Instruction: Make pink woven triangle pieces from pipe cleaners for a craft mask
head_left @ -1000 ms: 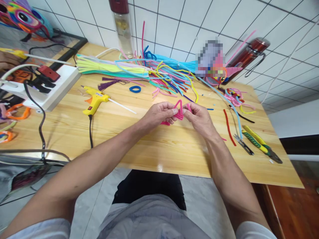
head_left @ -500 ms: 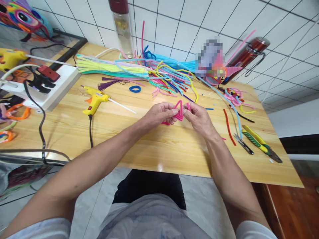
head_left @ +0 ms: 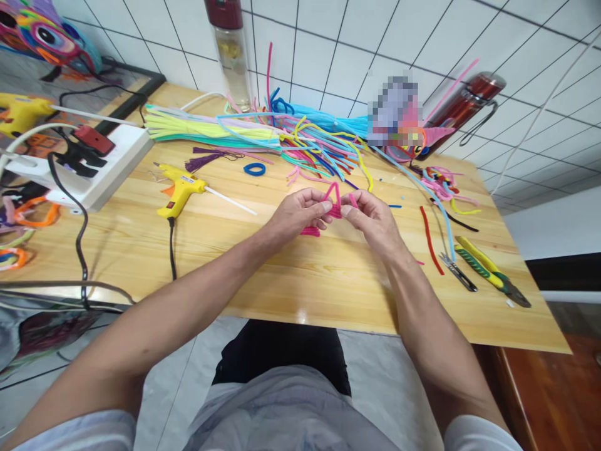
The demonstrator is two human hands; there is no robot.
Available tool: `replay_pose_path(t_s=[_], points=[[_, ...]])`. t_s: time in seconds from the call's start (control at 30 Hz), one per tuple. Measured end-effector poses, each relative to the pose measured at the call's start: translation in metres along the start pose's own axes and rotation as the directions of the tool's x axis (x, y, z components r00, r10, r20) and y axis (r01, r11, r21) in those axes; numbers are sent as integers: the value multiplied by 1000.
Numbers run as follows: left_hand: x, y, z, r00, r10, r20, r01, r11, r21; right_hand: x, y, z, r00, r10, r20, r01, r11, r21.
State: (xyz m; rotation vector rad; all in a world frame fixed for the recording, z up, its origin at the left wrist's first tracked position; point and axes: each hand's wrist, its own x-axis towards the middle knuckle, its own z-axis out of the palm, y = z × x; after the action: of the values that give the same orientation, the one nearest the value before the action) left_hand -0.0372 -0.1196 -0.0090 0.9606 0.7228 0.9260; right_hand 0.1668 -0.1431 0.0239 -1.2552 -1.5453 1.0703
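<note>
While both bare hands meet over the wooden surface, to the right of the blue chenille ring and nearer the person than it, the left hand pinches a folded pink chenille stem between thumb and fingers, its pointed loop standing up above the fingertips. The right hand is closed on a short pink end, just beside that loop; whether the two pink parts are one piece cannot be told. Little has changed over the last second: the loop has tipped slightly to the left and sits a touch higher, while both grips look the same, which reads as a small adjustment of the fold rather than a new hold. A small pink stack shows under the left hand, and it is unclear whether it is held or lies on the wood. Left of the ring are a purple tassel and, a little nearer the person, a yellow glue gun with a white glue stick in it. Beyond the ring lies the pastel stem bundle; well to its right are a red stem, thread snips and yellow-green pliers.
</note>
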Motion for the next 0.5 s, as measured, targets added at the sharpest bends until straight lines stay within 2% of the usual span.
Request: replay_pose_path(t_s=[0.27, 0.5], points=[[-3, 2, 1, 1000, 9, 9, -10, 999, 33, 2, 0, 1, 1000, 6, -24, -6, 1000, -5], [-2, 3, 3, 1000, -19, 3, 19, 1000, -14, 2, 5, 2, 999, 4, -38, -4, 1000, -21]])
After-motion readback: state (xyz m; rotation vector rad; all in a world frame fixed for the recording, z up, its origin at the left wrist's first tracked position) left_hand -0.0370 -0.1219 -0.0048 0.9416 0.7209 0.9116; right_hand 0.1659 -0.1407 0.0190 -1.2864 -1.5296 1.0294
